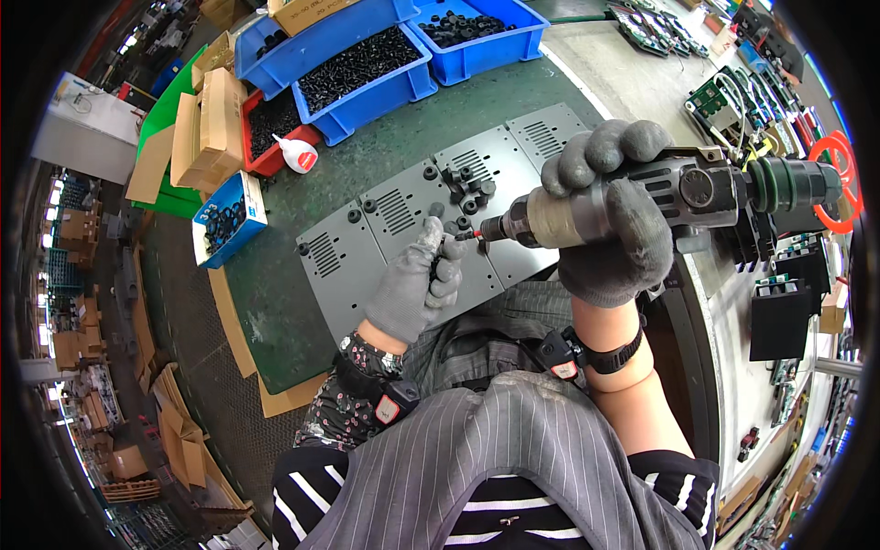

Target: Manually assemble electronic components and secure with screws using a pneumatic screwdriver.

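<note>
My right hand (628, 240), in a grey glove, is wrapped round a power screwdriver (555, 220) held nearly level over the work. Its bit points left, at the gloved fingertips of my left hand (403, 293). Those fingers are curled together round something small and dark, mostly hidden by the glove. Beneath both hands lie flat grey metal panels (344, 298) with slotted vents, side by side. A loose cluster of black rubber feet (475, 190) rests on them near the bit. Single feet (354, 216) stand near the panel edges.
Blue bins (367, 105) of small black parts stand at the bench's far side, beside a red bin (275, 165) and a white bottle (298, 154). Left are a small blue box (229, 220) and cardboard boxes (209, 128). Circuit boards (720, 105) lie on the right.
</note>
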`<action>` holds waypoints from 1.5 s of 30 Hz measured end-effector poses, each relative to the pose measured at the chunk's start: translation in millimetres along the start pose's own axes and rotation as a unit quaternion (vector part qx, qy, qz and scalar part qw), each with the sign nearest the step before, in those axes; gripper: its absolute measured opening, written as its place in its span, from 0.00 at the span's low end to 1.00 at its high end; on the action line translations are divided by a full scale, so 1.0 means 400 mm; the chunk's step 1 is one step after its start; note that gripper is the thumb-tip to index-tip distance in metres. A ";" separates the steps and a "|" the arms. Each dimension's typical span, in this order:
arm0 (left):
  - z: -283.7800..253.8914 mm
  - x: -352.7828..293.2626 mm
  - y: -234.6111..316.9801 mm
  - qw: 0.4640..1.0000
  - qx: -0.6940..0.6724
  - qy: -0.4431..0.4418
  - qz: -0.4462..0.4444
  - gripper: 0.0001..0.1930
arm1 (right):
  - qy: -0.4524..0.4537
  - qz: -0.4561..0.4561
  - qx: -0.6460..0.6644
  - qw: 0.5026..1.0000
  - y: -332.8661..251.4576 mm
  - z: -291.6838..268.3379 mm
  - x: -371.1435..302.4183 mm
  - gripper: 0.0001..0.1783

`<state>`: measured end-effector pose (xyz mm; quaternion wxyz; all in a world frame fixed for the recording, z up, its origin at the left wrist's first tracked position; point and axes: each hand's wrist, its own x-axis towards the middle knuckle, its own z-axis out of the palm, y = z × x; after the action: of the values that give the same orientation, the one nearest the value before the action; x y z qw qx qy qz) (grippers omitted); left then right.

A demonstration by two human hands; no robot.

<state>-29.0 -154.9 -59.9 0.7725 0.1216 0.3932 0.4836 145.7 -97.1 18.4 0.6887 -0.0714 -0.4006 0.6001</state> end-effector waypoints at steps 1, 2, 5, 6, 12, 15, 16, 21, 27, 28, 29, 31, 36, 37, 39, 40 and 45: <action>0.003 0.001 -0.001 1.000 -0.005 -0.008 -0.011 0.20 | 0.013 0.003 -0.002 1.000 0.001 -0.002 0.001 0.22; 0.009 0.000 -0.001 1.000 -0.005 -0.008 -0.012 0.20 | 0.026 0.007 -0.004 1.000 0.002 -0.005 0.001 0.22; 0.023 -0.005 -0.001 1.000 0.009 -0.014 -0.023 0.20 | 0.023 0.009 0.003 1.000 0.008 -0.016 -0.006 0.21; 0.024 -0.005 -0.002 0.999 0.005 -0.024 -0.026 0.20 | 0.023 0.010 0.004 1.000 0.009 -0.016 -0.008 0.21; 0.029 0.004 -0.012 0.999 0.006 -0.024 -0.040 0.19 | 0.019 0.013 0.010 1.000 0.003 -0.024 -0.015 0.21; 0.031 0.008 -0.011 0.998 0.047 -0.019 -0.039 0.19 | -0.002 0.006 0.010 1.000 -0.001 -0.032 -0.014 0.21; 0.031 0.010 -0.010 0.996 0.080 -0.015 -0.037 0.19 | -0.008 0.009 0.014 1.000 -0.002 -0.035 -0.013 0.21; 0.072 -0.011 0.014 0.979 0.202 0.019 0.017 0.19 | 0.045 0.025 0.074 0.996 0.004 -0.064 0.000 0.21; 0.013 0.077 0.139 0.714 0.635 0.088 0.281 0.16 | 0.100 0.009 0.101 0.990 0.007 -0.136 0.045 0.20; 0.016 0.088 0.166 0.612 0.728 0.134 0.277 0.16 | 0.113 0.008 0.076 0.991 0.007 -0.137 0.049 0.21; 0.000 0.115 0.176 0.594 0.740 0.122 0.291 0.15 | 0.121 0.009 0.064 0.991 0.008 -0.136 0.052 0.21; 0.018 0.144 0.197 0.551 0.783 0.097 0.272 0.14 | 0.112 0.012 0.044 0.993 0.018 -0.137 0.061 0.21; 0.019 0.184 0.229 0.538 0.810 0.055 0.225 0.11 | 0.101 0.041 -0.004 0.994 0.032 -0.120 0.073 0.22; 0.027 0.184 0.229 0.554 0.797 0.086 0.225 0.11 | 0.098 0.043 -0.014 0.994 0.034 -0.122 0.077 0.22; 0.037 0.196 0.240 0.555 0.803 0.105 0.191 0.11 | 0.096 0.047 -0.019 0.994 0.040 -0.123 0.088 0.22; 0.038 0.203 0.244 0.555 0.808 0.126 0.153 0.12 | 0.096 0.053 -0.021 0.994 0.046 -0.123 0.093 0.22; 0.018 0.221 0.238 0.606 0.760 0.142 0.187 0.14 | 0.096 0.039 -0.060 0.993 0.099 -0.110 0.148 0.19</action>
<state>-66.2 -31.2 -44.3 0.2296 0.6655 0.6929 0.1562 141.0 -17.4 -6.4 0.6946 -0.1860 -0.3647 0.5916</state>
